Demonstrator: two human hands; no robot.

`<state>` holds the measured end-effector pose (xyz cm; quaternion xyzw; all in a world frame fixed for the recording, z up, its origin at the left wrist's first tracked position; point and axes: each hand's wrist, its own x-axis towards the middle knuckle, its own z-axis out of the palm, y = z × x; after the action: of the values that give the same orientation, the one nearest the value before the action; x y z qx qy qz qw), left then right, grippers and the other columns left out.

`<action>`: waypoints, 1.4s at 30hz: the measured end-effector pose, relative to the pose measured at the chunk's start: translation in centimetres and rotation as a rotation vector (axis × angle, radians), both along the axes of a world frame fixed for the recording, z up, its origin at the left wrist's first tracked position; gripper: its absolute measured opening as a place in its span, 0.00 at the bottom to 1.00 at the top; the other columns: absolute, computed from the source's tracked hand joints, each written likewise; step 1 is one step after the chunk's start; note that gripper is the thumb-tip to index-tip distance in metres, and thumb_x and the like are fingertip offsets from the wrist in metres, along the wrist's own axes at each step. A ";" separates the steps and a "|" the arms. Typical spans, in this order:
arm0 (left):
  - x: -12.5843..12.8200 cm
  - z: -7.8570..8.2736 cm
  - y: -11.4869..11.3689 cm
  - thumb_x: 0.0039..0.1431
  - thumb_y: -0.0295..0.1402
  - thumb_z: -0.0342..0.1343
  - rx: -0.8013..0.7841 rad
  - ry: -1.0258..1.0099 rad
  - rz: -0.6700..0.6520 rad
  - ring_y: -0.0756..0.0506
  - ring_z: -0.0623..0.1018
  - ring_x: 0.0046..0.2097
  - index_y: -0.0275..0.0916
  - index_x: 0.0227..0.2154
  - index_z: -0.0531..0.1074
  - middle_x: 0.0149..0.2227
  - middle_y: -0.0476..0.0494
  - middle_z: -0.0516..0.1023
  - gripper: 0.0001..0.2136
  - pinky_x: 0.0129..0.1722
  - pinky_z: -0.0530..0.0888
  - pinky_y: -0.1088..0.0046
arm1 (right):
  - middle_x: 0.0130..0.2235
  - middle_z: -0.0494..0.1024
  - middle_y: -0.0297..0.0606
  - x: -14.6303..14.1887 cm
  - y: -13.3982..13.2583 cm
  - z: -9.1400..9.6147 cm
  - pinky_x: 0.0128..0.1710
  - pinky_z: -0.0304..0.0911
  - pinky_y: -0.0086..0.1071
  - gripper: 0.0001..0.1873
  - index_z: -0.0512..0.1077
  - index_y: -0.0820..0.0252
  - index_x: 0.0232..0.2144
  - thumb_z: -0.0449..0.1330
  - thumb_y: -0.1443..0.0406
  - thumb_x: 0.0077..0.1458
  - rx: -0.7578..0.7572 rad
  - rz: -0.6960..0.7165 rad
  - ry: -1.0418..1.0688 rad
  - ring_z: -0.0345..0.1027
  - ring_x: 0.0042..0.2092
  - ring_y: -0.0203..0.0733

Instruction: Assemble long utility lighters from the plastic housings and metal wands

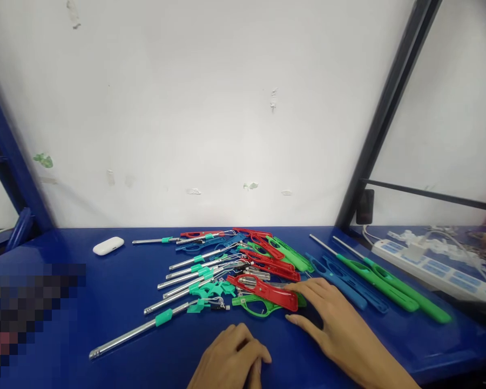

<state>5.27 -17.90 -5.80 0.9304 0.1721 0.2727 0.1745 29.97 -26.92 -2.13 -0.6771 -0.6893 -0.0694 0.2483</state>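
My right hand (334,313) reaches over the right end of a red lighter handle half (277,294), fingers stretched out and thumb apart. Its fingertips touch or nearly touch that shell, which lies over a green handle half (259,307). Closer to me, my left hand (233,354) rests on the table with curled fingers, and nothing shows in it. Left of the shells lie several metal lighter tubes with teal collars and thin wires; the nearest tube (125,337) points toward the lower left. Small teal plastic parts (213,290) are heaped between tubes and shells.
Two green long-neck lighters (378,283) and blue handle halves (342,283) lie to the right. Beyond them is a white power strip (437,273) with a plug. A white case (108,246) sits at the back left. A wall and dark posts (384,119) bound the blue table (65,248).
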 end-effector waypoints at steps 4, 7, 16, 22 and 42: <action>0.2 -0.3 -0.1 0.59 0.16 0.51 0.003 -0.006 0.004 0.47 0.82 0.38 0.45 0.40 0.79 0.38 0.47 0.82 0.18 0.37 0.75 0.78 | 0.50 0.85 0.37 1.1 0.9 -1.2 0.53 0.72 0.46 0.17 0.77 0.47 0.56 0.66 0.64 0.66 0.016 0.028 -0.010 0.79 0.51 0.52; 0.3 -0.5 -0.3 0.59 0.16 0.50 -0.005 -0.009 0.023 0.47 0.81 0.38 0.45 0.40 0.78 0.38 0.48 0.81 0.19 0.38 0.75 0.76 | 0.47 0.86 0.37 2.0 0.9 -1.8 0.50 0.73 0.44 0.15 0.78 0.46 0.55 0.65 0.63 0.66 0.035 0.051 -0.008 0.80 0.48 0.51; 0.1 -0.2 -0.5 0.60 0.16 0.50 -0.007 0.048 0.050 0.47 0.81 0.39 0.47 0.42 0.78 0.39 0.49 0.81 0.19 0.39 0.76 0.74 | 0.47 0.86 0.35 2.9 0.9 -2.3 0.48 0.73 0.38 0.18 0.74 0.45 0.60 0.56 0.57 0.72 0.112 0.068 0.128 0.81 0.47 0.48; 0.2 -0.2 -0.7 0.60 0.17 0.50 -0.017 0.072 0.045 0.45 0.82 0.40 0.47 0.43 0.78 0.40 0.48 0.81 0.19 0.41 0.77 0.71 | 0.37 0.83 0.31 2.1 1.4 -0.9 0.41 0.71 0.29 0.17 0.73 0.50 0.59 0.55 0.59 0.72 0.076 0.019 0.277 0.79 0.37 0.40; 0.1 -0.9 -0.8 0.60 0.17 0.50 0.028 0.027 0.048 0.46 0.79 0.37 0.48 0.43 0.75 0.39 0.50 0.79 0.18 0.38 0.75 0.70 | 0.29 0.77 0.28 1.7 1.4 -0.2 0.32 0.65 0.28 0.25 0.73 0.55 0.60 0.56 0.49 0.70 0.068 -0.115 0.425 0.71 0.29 0.38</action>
<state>5.40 -18.67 -6.68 0.9319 0.1927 0.2666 0.1529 31.70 -25.51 -2.36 -0.7060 -0.5790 0.0377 0.4061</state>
